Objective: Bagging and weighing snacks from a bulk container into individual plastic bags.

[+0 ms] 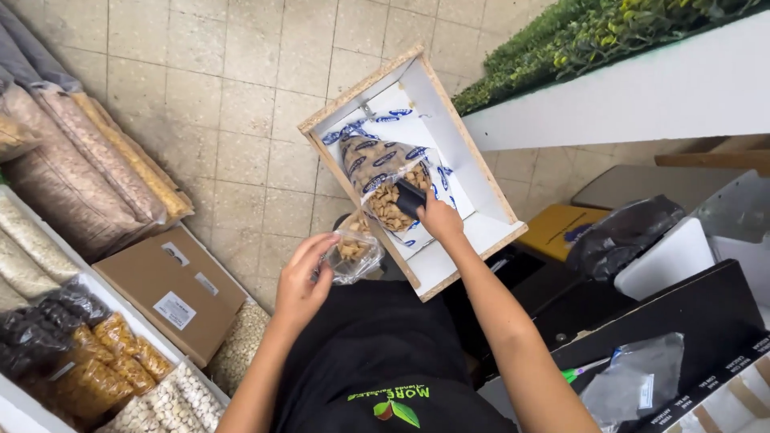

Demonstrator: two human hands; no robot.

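While the left hand curls its fingers around the rim of a small clear bag, pinching it open just below centre, the right hand is wrapped tight on a dark scoop that sits in the mouth of a large printed bag of brown pieces. That large bag lies inside a white wooden-edged box, which tilts toward one o'clock from the person's lap. Some brown pieces already sit in the small clear bag, which hangs just beside the box's near edge at about seven o'clock from the scoop. At nine o'clock, long sacks of grains lean on the tiled floor; at eight o'clock a cardboard box lies beside packed bags of snacks. At four o'clock a black shelf carries a crumpled clear bag
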